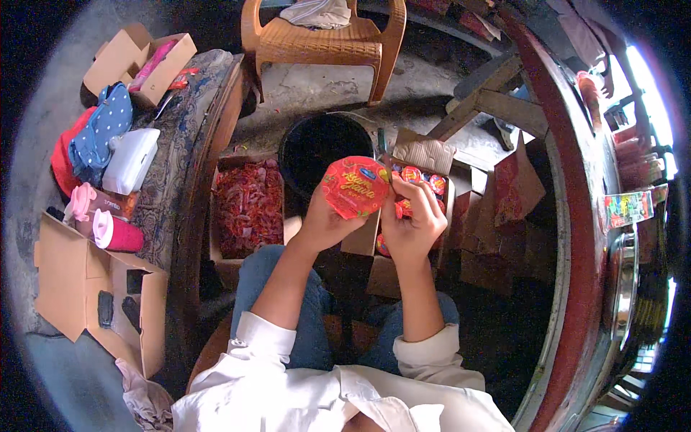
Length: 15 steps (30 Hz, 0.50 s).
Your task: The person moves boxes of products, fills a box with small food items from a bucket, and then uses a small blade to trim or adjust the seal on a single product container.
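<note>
Held in my left hand [332, 217] is a round tub with a printed red lid [353, 189], tilted so the lid faces up toward me. My right hand [414, 222] is closed right beside the tub's right edge. A thin, dark, flat blade-like tool [382, 138] sticks up from its fingers; its lower part is hidden. Beyond the tub stands a black bucket [302, 140]. Left of the bucket, a cardboard box holds a heap of red shredded strips [248, 205]. Behind my right hand, another box contains several small round red-topped pieces [435, 183], partly covered by the hand.
A brown woven plastic chair [317, 50] with a cloth stands ahead. On the left bench lie an open carton [162, 68], a polka-dot blue bag [104, 133], a white container [131, 160] and a pink tumbler [119, 232]. A red-edged table [558, 180] runs along the right.
</note>
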Available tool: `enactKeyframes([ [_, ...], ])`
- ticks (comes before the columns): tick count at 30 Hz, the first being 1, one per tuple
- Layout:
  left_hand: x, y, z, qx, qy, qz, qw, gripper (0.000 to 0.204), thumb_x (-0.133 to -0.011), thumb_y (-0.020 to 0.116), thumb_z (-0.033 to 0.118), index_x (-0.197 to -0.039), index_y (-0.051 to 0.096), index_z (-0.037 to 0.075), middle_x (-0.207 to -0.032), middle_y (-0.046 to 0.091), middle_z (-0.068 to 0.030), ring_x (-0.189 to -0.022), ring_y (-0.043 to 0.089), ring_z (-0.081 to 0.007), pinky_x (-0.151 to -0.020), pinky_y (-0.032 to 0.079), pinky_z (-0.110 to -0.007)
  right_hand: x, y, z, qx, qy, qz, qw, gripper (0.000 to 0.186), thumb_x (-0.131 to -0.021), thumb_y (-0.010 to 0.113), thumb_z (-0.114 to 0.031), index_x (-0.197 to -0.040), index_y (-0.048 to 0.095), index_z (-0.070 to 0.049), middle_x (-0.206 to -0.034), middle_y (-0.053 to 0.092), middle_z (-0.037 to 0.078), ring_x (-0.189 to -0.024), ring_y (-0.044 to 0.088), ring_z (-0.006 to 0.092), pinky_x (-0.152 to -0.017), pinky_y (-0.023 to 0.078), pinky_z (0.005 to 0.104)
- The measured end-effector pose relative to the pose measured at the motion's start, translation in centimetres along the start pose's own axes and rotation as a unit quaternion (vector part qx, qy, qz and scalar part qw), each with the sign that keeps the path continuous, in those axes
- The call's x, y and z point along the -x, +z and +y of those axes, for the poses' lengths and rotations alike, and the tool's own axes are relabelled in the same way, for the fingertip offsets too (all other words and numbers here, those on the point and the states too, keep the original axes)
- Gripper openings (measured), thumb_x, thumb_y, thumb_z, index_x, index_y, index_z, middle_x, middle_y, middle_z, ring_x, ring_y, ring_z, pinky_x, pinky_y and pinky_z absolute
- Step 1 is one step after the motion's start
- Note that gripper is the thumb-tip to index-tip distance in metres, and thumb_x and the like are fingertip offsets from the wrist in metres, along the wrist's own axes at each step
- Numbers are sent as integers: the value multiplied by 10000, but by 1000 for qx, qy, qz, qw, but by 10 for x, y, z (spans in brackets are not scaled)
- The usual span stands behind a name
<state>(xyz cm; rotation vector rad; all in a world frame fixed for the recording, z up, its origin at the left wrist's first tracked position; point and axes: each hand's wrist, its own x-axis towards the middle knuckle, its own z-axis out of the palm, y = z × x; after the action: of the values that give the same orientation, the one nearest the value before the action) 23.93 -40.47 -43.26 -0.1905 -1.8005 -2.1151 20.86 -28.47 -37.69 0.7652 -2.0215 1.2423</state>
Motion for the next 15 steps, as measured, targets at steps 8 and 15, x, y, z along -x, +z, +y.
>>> enactKeyframes([
  [8, -1, -2, -4, 7, -6, -5, 1000, 575, -637, 685, 99, -1128, 396, 24, -1079, 508, -75, -1005, 495, -162, -869, 387, -304, -2, -1, 0, -14, 11, -7, 1000, 177, -621, 605, 69, -784, 590, 3, -674, 575, 108, -598, 576, 209, -557, 458, 265],
  [15, -2, -2, 6, -21, 3, 12, 1000, 545, -650, 679, 138, -1112, 413, 23, -1073, 508, -80, -1015, 484, -162, -880, 368, -295, 2, -2, 0, 6, -1, 5, 1000, 176, -620, 618, 58, -779, 592, -10, -661, 572, 102, -584, 570, 205, -546, 456, 269],
])
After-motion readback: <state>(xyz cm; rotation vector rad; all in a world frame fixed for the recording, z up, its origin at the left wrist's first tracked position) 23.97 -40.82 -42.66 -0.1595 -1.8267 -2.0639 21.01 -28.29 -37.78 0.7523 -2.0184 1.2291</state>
